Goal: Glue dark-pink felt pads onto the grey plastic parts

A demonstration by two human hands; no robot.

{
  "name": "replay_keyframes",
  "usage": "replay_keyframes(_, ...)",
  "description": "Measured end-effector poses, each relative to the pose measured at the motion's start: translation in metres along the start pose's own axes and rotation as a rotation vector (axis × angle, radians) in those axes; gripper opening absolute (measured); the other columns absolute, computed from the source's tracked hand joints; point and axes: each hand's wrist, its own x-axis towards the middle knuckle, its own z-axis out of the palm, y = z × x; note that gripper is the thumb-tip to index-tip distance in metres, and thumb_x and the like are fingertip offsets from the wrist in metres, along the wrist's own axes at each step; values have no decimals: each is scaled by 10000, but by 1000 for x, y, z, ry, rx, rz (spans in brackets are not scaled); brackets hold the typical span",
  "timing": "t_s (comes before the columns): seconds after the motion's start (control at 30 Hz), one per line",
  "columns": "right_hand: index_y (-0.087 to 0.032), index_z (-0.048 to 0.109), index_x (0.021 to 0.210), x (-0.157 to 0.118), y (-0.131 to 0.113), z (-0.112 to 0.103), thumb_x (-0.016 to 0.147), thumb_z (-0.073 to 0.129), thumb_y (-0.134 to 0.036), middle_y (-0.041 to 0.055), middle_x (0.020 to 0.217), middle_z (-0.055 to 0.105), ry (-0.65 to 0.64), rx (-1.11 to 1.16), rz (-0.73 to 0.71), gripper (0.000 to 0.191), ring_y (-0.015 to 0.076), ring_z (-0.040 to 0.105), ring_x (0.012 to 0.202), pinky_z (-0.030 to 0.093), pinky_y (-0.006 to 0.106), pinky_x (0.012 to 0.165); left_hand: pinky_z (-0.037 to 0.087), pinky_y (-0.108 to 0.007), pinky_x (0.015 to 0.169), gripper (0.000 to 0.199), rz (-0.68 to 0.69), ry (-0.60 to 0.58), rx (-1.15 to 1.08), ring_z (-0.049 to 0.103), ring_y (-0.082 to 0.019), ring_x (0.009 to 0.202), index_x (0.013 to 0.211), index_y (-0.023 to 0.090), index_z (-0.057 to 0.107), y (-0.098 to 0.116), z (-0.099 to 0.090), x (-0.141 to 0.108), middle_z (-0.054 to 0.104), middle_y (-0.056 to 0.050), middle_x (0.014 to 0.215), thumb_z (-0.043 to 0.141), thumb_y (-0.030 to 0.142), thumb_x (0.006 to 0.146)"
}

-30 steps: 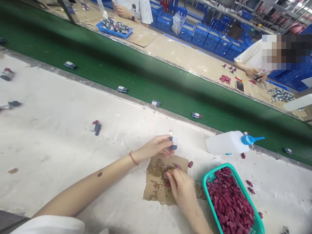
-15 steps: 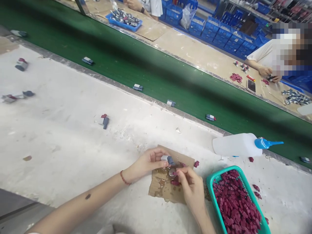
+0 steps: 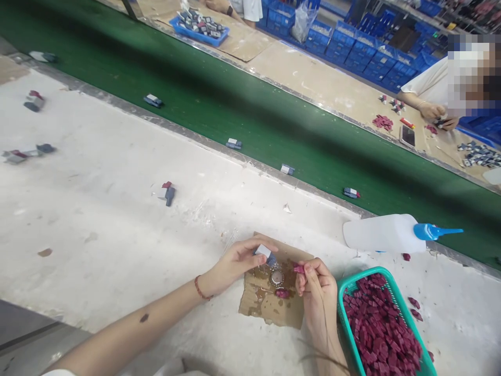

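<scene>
In the head view, the person's left hand pinches a grey-and-white piece over the upper part of a stained cardboard sheet. The right hand — fingertips closed on a small maroon piece — is at the sheet's right side. A round metal cap lies on the cardboard; a green basket of maroon pieces stands just beside the right hand.
</scene>
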Motion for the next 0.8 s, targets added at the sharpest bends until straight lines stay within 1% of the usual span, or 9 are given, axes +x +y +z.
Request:
replay_keyframes(0.07,-185,594,641,0,1,1,712,782,-567,-53,464,510,9,12,5,431,67,386,392,352,185,390,546,-291,739,355,33,-75,105,656,-186,841,967,176,750,0,2,-1,718,-88,995,702,503,837)
replay_keyframes(0.13,-184,597,641,0,0,2,703,780,-588,-56,452,502,10,5,-5,447,68,389,385,354,185,387,551,-304,746,341,50,-117,236,671,-203,844,1003,173,746,0,4,-3,740,-95,952,665,478,871)
replay_keyframes(0.27,-182,627,662,-3,-3,3,746,749,-580,-43,469,528,-14,-59,-64,425,79,432,397,386,192,396,534,-329,838,272,165,-108,542,668,-208,871,999,197,750,-3,5,-6,744,-81,948,622,420,910)
replay_keyframes(0.4,-185,668,710,-6,-4,3,822,695,-529,-23,502,569,-47,-180,-157,363,102,493,433,430,208,425,528,-308,807,303,231,-161,707,646,-192,852,1066,196,711,-7,4,-7,707,-78,960,516,411,976)
replay_keyframes(0.5,-184,699,752,-8,-1,2,858,662,-491,-9,530,602,-87,-277,-209,327,119,539,462,453,218,445,519,-295,781,320,275,-217,763,626,-188,842,1076,174,679,-10,4,-8,673,-80,935,457,393,1005)
replay_keyframes(0.6,-188,714,789,-9,1,0,881,650,-418,-2,572,635,-127,-368,-259,256,133,586,510,483,225,489,506,-294,774,304,284,-238,772,617,-188,840,1059,178,652,-9,4,-9,656,-74,926,423,374,1017)
replay_keyframes(0.7,-198,720,829,-9,-1,-2,888,645,-372,8,627,674,-177,-404,-290,199,143,621,552,504,229,517,489,-304,773,253,211,-249,749,614,-197,860,1083,194,594,-9,4,-9,652,-68,953,419,362,1011)
replay_keyframes(0.8,-211,719,878,-8,-6,-4,883,656,-354,31,743,723,-209,-401,-274,157,157,662,627,527,236,555,465,-305,724,216,107,-213,674,589,-186,793,1089,203,495,-11,2,-10,630,-48,910,455,385,979)
